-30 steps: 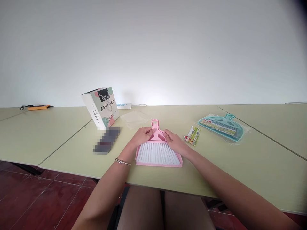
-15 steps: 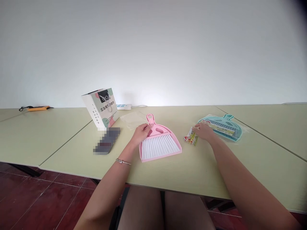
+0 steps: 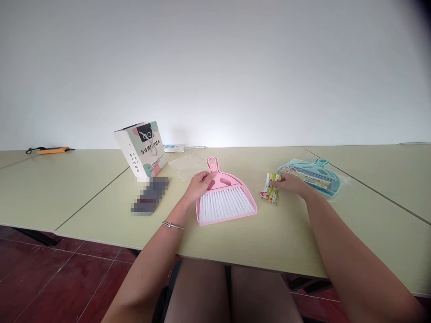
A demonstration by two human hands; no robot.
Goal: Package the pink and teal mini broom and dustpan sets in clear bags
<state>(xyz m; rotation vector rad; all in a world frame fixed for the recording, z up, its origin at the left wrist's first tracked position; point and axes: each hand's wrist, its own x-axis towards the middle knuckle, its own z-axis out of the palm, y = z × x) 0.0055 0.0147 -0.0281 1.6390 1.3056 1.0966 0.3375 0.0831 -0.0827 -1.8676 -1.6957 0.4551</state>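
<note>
A pink dustpan [image 3: 249,197] lies on the table with a matching white-bristled brush [image 3: 225,204] nested in it, handles pointing away from me. The fingers of my left hand [image 3: 198,185] are closed on the set's left upper edge, just below the handle. My right hand [image 3: 292,183] pinches a folded paper label [image 3: 269,195], green and white with red print, to the right of the dustpan. Just beyond that hand lies a teal dustpan and brush set [image 3: 332,172] in clear plastic wrap, a printed strip across it.
A printed paper bag [image 3: 143,150] stands at the back left, with a blurred dark flat object [image 3: 150,197] in front. Clear plastic wrap [image 3: 186,166] lies behind the pink set. A white power strip [image 3: 174,148] and an orange item [image 3: 53,150] are along the wall.
My right hand has shifted slightly right, and the label's upper part now stands up more in its fingers. My left hand stays on the pink set.
</note>
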